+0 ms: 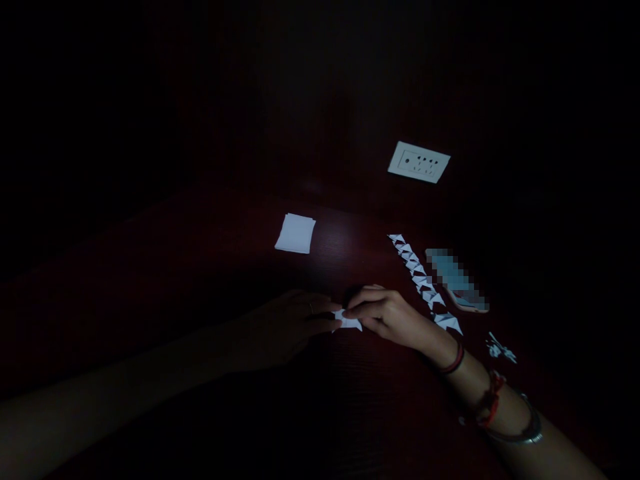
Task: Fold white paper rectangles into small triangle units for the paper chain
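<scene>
The scene is very dark. My left hand (pixel 287 320) and my right hand (pixel 385 315) meet over a dark wooden table (pixel 200 267). Both pinch a small folded white paper piece (pixel 346 322) that rests on the table between their fingertips. My left hand wears a ring and lies in shadow. My right wrist carries red and dark bands and a metal bangle. A row of several folded white paper triangles (pixel 420 277) runs diagonally just right of my right hand.
A small stack of white paper squares (pixel 296 233) lies further back at the middle. A phone (pixel 457 280) lies beside the row of triangles. A white wall socket plate (pixel 419 161) shows at the back right. Small white scraps (pixel 500 349) sit by my right forearm.
</scene>
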`<state>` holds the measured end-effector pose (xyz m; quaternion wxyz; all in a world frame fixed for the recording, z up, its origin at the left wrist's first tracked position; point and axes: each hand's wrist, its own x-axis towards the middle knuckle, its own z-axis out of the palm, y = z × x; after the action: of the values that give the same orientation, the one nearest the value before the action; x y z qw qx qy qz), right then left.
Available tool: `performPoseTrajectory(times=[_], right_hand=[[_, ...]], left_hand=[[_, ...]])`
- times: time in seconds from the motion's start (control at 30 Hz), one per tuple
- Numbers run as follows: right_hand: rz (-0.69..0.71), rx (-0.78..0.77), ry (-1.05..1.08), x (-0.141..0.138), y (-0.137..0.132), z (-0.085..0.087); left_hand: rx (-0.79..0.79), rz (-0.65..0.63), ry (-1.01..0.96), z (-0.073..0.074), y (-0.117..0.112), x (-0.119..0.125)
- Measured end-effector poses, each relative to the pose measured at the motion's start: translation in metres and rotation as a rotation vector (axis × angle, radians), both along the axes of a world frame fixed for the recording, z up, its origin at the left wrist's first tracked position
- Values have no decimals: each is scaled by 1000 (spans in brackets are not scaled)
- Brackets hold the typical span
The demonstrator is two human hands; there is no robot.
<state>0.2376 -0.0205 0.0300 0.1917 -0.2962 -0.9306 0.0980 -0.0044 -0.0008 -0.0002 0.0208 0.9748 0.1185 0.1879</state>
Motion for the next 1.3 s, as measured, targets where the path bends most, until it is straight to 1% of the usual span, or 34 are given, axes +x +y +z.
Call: performPoseTrajectory(times=[0.2,0.3,0.4,0.57,0.63,0.7,0.87,1.13,1.3], right_hand=[[-8,-53,39,-1,0,0],[-5,-77,46,-1,-1,2],[-3,-62,12,-2,-3,4],[-7,3,-130,-2,-5,9],[-2,13,-153,-2,-5,10],[10,12,-148,-2,-4,10],[35,-4,-115,-3,-2,9],[35,0,-114,-5,-3,12],[23,7,-95,-3,-3,11]], left_hand=[[-23,-9,-25,3,0,2],[-48,6,-36,5,0,4],[-68,26,-35,5,-1,5],[-65,26,-7,4,-1,4],[-75,41,3,5,-1,4],[-85,57,9,6,-1,5],[-103,47,16,9,-2,5],[-93,52,8,9,-2,6],[-90,60,19,13,-3,6]])
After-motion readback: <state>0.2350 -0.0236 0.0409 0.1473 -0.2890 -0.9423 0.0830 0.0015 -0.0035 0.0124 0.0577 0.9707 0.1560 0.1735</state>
